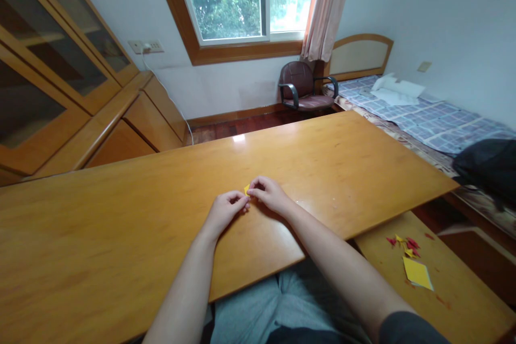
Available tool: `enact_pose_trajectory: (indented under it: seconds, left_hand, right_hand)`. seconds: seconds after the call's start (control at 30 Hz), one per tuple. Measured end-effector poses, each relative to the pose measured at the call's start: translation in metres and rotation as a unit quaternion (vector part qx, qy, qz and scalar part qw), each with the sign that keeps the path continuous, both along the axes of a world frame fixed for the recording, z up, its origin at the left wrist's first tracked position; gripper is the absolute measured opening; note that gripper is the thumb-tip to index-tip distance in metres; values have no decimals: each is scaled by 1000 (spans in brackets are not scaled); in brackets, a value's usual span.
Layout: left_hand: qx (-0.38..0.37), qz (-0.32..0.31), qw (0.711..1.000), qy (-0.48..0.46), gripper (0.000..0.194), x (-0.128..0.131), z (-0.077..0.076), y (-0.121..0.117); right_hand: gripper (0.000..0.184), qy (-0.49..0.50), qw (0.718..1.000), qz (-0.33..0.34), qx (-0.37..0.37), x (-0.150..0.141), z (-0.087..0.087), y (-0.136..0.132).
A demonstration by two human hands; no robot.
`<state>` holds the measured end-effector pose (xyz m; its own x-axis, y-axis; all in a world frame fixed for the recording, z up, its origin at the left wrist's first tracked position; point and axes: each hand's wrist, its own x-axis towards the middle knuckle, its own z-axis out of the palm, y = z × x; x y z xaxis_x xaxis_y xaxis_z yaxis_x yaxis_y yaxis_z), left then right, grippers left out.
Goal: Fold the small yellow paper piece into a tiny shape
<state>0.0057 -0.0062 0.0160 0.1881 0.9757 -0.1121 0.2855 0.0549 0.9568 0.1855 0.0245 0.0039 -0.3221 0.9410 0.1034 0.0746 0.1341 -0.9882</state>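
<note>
A small folded piece of yellow paper (246,189) is held up just above the wooden table (141,220), between my two hands. My right hand (269,192) pinches it from the right with thumb and forefinger. On the near left side, my left hand (229,209) has its thumb and fingertips pressed together at the paper's lower edge. Fingers cover most of the paper, so its folded shape cannot be made out.
A lower side table (463,274) at the right bears several small red and yellow folded paper pieces (409,247) and a stack of yellow square paper (417,273). Beyond stand an armchair (300,86), a bed (439,118) with a black bag (489,169), and a cabinet (113,113) at left.
</note>
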Motion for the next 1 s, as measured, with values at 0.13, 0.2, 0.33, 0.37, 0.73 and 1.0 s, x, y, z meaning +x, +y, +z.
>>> enact_pose_trajectory:
  seconds: [0.13,0.2,0.33,0.37,0.73,1.0]
  left_hand:
    - [-10,23,999,-36,29,0,-1,1]
    - [-15,36,998,-53,30,0,-1,2]
    - [-26,44,997,-57,32,-1,-1,3]
    - [-26,42,997,-54,32,-1,-1,3]
    - [-9,9,999,-31,36,-2,-4,3]
    - [3,86,992,-87,34,-4,-9,7]
  right_hand:
    - [19,87,995,6,-38,-2,-2,1]
    - [24,121,992,7,-46,-2,-3,1]
    - [31,150,987,10,-61,-2,-4,1]
    - [33,151,986,13,-65,-2,-3,1]
    - [41,100,993,32,-54,0,-6,2]
    - [24,35,999,1,-30,0,-6,1]
